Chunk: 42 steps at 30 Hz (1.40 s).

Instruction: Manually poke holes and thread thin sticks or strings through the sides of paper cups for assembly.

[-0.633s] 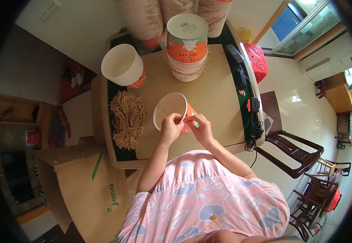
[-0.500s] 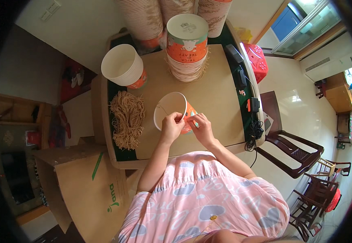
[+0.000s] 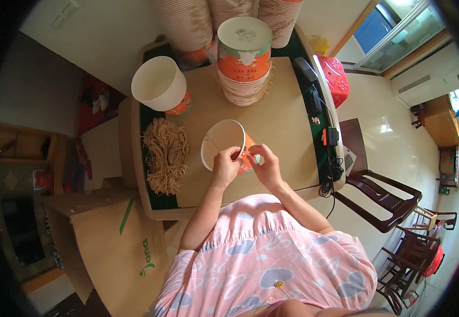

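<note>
An orange-printed white paper bucket (image 3: 220, 133) lies tipped on the table, its mouth turned toward the left. A thin twine cord (image 3: 213, 141) runs inside it to my left hand (image 3: 227, 166), whose fingers are pinched at the bucket's near rim around the cord. Against the printed outer wall by that rim, my right hand (image 3: 266, 166) has thumb and forefinger pressed together. The fingertips of both hands nearly meet; whatever sits between the right ones is too small to make out. Left of the bucket lies a bundle of tan twine cords (image 3: 166, 156).
Nested buckets (image 3: 158, 84) stand at the table's back left. Behind the work sits an upturned stack of buckets (image 3: 244, 63), with taller stacks (image 3: 182, 24) farther back. Chargers and cables (image 3: 331, 137) line the right edge. A cardboard box (image 3: 108, 248) is at lower left.
My right hand has shifted slightly, its fingers curling in closer to the rim. My left hand stays at the rim, and the bucket has barely moved.
</note>
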{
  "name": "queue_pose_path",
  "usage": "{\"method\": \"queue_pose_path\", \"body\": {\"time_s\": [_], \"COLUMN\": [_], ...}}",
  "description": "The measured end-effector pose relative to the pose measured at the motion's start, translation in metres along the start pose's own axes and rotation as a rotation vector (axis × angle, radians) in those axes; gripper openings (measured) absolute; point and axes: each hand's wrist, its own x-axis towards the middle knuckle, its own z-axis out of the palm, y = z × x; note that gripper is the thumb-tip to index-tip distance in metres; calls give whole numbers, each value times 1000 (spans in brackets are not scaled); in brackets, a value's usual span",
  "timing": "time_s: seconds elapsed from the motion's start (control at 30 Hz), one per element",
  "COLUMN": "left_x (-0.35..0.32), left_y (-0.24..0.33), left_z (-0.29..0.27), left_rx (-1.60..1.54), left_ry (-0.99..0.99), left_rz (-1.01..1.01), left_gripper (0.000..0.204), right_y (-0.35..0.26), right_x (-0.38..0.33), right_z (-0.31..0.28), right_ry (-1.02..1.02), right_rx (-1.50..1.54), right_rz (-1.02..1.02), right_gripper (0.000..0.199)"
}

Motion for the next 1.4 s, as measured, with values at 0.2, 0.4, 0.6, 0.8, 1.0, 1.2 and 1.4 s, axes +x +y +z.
{"method": "queue_pose_path", "body": {"time_s": [0.2, 0.4, 0.6, 0.8, 1.0, 1.2, 1.4], "left_x": [1, 0, 1, 0, 0, 0, 1], "left_y": [-3, 0, 2, 1, 4, 2, -2], "left_z": [6, 8, 10, 12, 12, 11, 13], "left_rx": [-19, -42, 13, -10, 57, -1, -8], "left_ry": [-21, -28, -12, -11, -5, -16, -31], "left_rz": [15, 9, -19, -8, -9, -12, 1], "left_gripper": [17, 17, 16, 15, 17, 19, 21], "right_y": [10, 4, 12, 4, 11, 6, 12], "right_x": [2, -1, 3, 2, -2, -1, -2], "right_z": [0, -4, -9, -10, -13, -13, -12], "right_ry": [-6, 47, -19, 11, -34, -24, -20], "right_rx": [-176, -160, -404, -296, -196, -119, -113], "right_rz": [-59, 11, -137, -64, 71, 94, 101], "right_gripper": [18, 20, 24, 26, 14, 11, 10]}}
